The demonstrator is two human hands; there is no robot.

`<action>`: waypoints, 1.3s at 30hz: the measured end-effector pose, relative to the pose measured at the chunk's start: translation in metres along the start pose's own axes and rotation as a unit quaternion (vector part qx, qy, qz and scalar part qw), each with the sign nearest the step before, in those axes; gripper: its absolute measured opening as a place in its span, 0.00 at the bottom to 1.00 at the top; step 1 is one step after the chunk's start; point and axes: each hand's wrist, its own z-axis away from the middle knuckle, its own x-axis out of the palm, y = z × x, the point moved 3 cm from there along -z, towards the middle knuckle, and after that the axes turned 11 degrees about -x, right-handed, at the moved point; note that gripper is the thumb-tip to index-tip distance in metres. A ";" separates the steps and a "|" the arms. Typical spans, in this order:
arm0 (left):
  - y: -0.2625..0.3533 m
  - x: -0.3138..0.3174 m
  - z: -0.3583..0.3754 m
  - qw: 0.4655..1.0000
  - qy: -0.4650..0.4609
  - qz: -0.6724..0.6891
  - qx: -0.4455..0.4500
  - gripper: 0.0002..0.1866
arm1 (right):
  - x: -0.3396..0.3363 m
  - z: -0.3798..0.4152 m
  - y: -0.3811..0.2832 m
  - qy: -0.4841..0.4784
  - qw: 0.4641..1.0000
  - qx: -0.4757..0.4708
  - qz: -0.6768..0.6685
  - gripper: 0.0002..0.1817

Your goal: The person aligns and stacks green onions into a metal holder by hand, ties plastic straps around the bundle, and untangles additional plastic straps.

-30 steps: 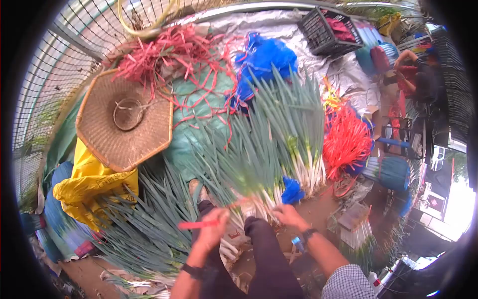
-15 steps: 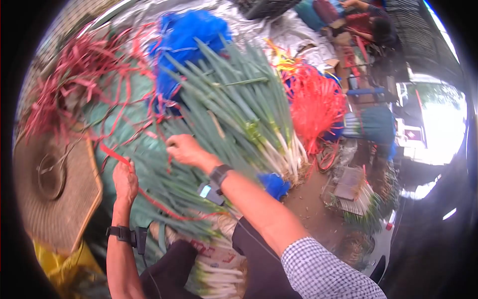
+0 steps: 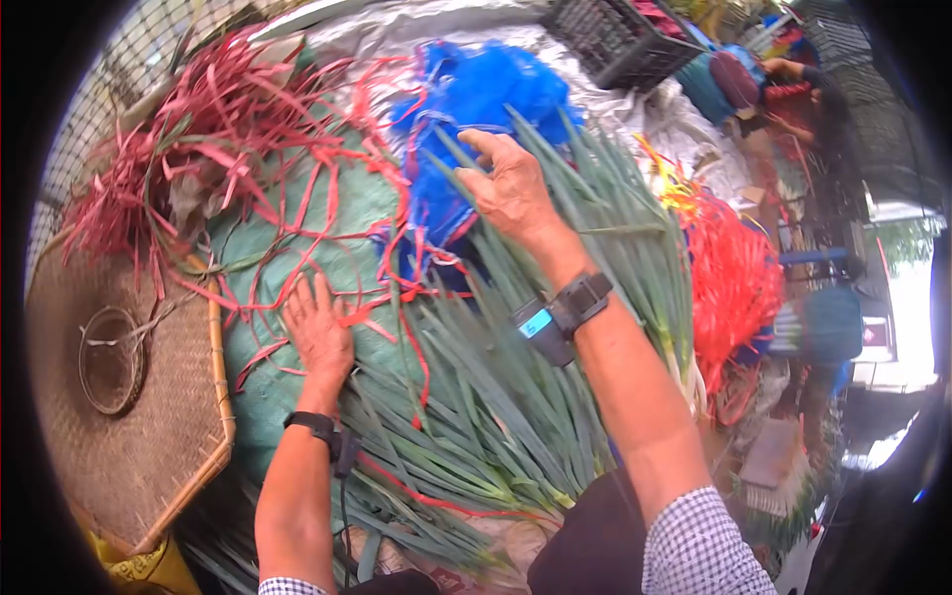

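Note:
My left hand lies with fingers spread on the green sheet, among loose red strips. Above the leaves of the green onions, close to the blue netting, my right hand is raised. Its thumb and fingers are apart, with nothing between them. A red strip runs across the lower onion leaves near my knees. Both wrists wear black straps with small devices.
A conical woven hat sits at the left. Pink-red strips are heaped at the upper left, bright red ones at the right. A black crate stands at the back. Another person is at the upper right.
My left hand has let go of the red strip and now lies flat on the green sheet. My right hand has moved up and right, its fingers opened. The view has shifted.

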 end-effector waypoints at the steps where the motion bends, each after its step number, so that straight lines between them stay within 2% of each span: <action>1: 0.002 -0.002 -0.001 1.000 -0.002 -0.003 -0.002 0.29 | 0.016 -0.001 0.009 -0.023 0.996 -0.060 0.065 0.22; 2: -0.001 -0.004 0.000 1.000 -0.005 -0.008 -0.005 0.30 | 0.035 0.000 0.012 -0.045 0.984 -0.119 0.127 0.23; 5: -0.005 0.000 0.000 1.000 0.000 -0.003 -0.002 0.29 | 0.083 0.004 0.032 -0.279 0.937 0.048 0.203 0.23; 8: -0.004 0.001 -0.001 1.000 -0.014 -0.005 -0.014 0.29 | 0.104 -0.011 0.039 -0.249 0.952 0.125 0.128 0.21; 11: -0.003 -0.002 -0.002 0.999 -0.027 0.005 -0.017 0.30 | 0.070 -0.056 0.021 -0.223 0.975 0.000 -0.023 0.17; 13: -0.003 -0.004 -0.003 0.999 -0.042 0.017 -0.023 0.30 | 0.028 -0.086 0.027 -0.040 0.997 0.013 -0.071 0.16; 15: -0.001 -0.004 -0.003 0.998 -0.051 0.017 -0.025 0.31 | 0.006 -0.104 0.069 0.052 0.984 0.125 -0.116 0.24; 17: 0.000 -0.005 -0.004 0.997 -0.064 0.015 -0.032 0.32 | 0.004 -0.115 0.112 0.017 0.982 0.180 -0.051 0.40; 18: 0.000 -0.005 -0.005 0.998 -0.059 0.018 -0.029 0.32 | 0.011 -0.119 0.128 -0.040 0.971 0.232 0.045 0.57; 21: -0.002 -0.006 -0.007 0.995 -0.084 0.023 -0.038 0.32 | 0.072 -0.116 0.165 -0.086 0.933 0.344 0.052 0.69; 22: -0.003 -0.002 -0.007 0.997 -0.066 0.017 -0.032 0.33 | 0.111 -0.114 0.194 -0.163 0.928 0.333 0.038 0.73; 25: -0.005 -0.002 -0.007 0.997 -0.072 0.014 -0.028 0.34 | 0.159 -0.108 0.154 -0.254 0.872 0.303 0.289 0.68; 26: -0.006 0.000 -0.002 0.996 -0.079 0.013 -0.032 0.34 | 0.152 -0.112 0.162 -0.200 0.891 0.303 0.273 0.57; 29: -0.002 0.002 -0.006 0.997 -0.072 0.022 -0.035 0.34 | 0.139 -0.102 0.240 -0.134 0.952 0.260 0.086 0.44; 30: -0.002 0.002 -0.004 0.997 -0.071 0.022 -0.037 0.34 | 0.140 -0.104 0.234 -0.001 0.974 0.201 0.105 0.33; 31: -0.002 0.003 -0.004 0.997 -0.066 0.018 -0.041 0.34 | 0.131 -0.120 0.196 0.056 0.971 0.225 -0.051 0.29; 32: -0.003 0.003 -0.004 0.998 -0.056 0.019 -0.038 0.33 | 0.114 -0.145 0.147 0.123 0.962 0.157 -0.184 0.22; 33: -0.005 0.003 -0.002 0.997 -0.057 0.015 -0.040 0.32 | 0.096 -0.172 0.131 0.147 0.934 0.132 -0.296 0.18; 34: -0.004 0.003 -0.003 0.997 -0.058 0.013 -0.041 0.32 | 0.068 -0.191 0.104 0.153 0.933 0.091 -0.313 0.18; 37: -0.004 0.003 -0.002 0.997 -0.055 0.011 -0.044 0.31 | -0.054 -0.216 0.012 0.137 0.968 -0.099 -0.186 0.18; 38: -0.003 0.002 -0.004 0.998 -0.049 0.012 -0.046 0.31 | -0.089 -0.220 -0.003 0.128 0.973 -0.150 -0.117 0.19; 39: -0.002 0.002 -0.006 0.998 -0.048 0.004 -0.046 0.31 | -0.118 -0.223 0.001 0.117 0.968 -0.223 0.008 0.21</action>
